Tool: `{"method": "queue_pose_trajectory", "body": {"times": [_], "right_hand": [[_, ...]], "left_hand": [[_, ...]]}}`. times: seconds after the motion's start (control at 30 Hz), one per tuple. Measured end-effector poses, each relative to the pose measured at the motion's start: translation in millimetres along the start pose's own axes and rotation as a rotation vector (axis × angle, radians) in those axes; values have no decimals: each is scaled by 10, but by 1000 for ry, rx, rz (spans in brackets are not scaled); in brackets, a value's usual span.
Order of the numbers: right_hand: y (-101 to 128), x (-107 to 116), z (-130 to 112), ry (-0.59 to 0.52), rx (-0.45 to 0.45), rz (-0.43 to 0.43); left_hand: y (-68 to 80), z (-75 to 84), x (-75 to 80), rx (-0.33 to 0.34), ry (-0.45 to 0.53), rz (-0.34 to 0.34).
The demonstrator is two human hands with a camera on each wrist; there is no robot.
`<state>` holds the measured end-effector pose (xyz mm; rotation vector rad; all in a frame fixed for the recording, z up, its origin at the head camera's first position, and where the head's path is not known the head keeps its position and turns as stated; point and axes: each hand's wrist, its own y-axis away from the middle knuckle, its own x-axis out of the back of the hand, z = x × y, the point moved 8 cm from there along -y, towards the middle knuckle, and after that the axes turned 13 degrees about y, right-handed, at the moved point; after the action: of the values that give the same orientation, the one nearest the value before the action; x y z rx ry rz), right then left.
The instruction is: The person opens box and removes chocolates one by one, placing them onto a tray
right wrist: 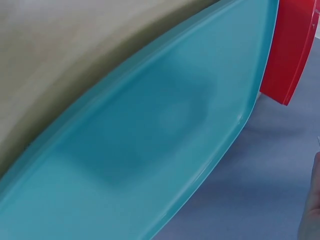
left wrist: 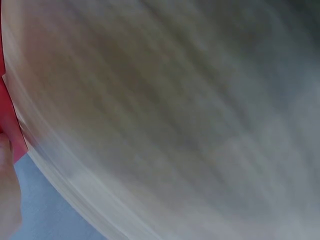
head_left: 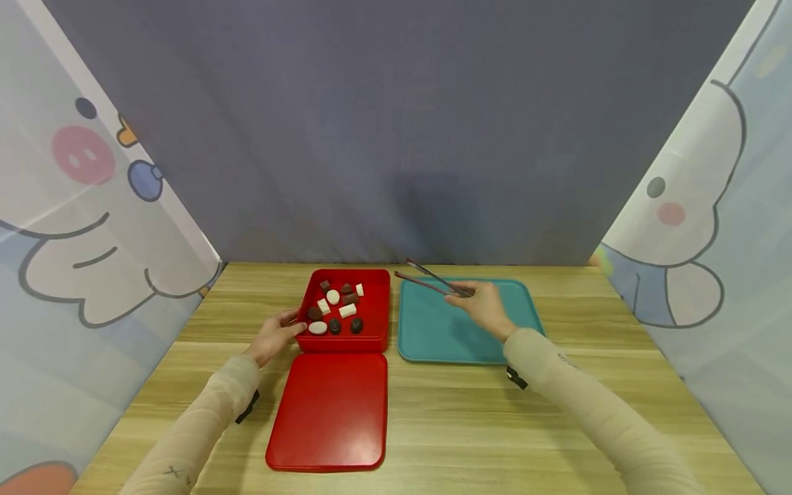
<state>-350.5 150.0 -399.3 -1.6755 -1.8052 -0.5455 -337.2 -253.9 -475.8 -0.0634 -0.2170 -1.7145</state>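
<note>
At the left wall of a shallow red box [head_left: 375, 323], my left hand [head_left: 275, 335] holds the near-left corner, its thumb by the rim. Inside the box lie several small dark brown and white chocolate-like pieces [head_left: 348, 311]. My right hand [head_left: 485, 308] grips a pair of tongs [head_left: 427, 283] above the teal tray [head_left: 458, 337]. The two tong arms are spread apart, their tips point left toward the box, and nothing is between them. In the left wrist view only part of the left hand [left wrist: 7, 195] shows beside the red box [left wrist: 11, 125].
A flat red lid [head_left: 331, 412] lies on the wooden table [head_left: 458, 426], just in front of the box. The teal tray sits close to the box's right side. Behind the table hangs a grey curtain [head_left: 396, 137], with cartoon-printed cloths at both sides.
</note>
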Motion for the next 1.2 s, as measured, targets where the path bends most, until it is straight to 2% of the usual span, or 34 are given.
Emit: {"method": "queue_pose_trajectory", "body": {"times": [0.3,0.57,0.8,1.2], "right_hand": [[-79,-169,-130,-11,-1,19],[-126,-275,-242,-25,21,15],[-171,-392,-318,52,46,50],[-265,-693,-451,112,52,65]], "left_hand": [[-23,10,-2,-23,8,-1],[3,9,-14,-8,21,1],[26,7,-34,-7,18,-4],[17,-14,-25,3,22,4]]}}
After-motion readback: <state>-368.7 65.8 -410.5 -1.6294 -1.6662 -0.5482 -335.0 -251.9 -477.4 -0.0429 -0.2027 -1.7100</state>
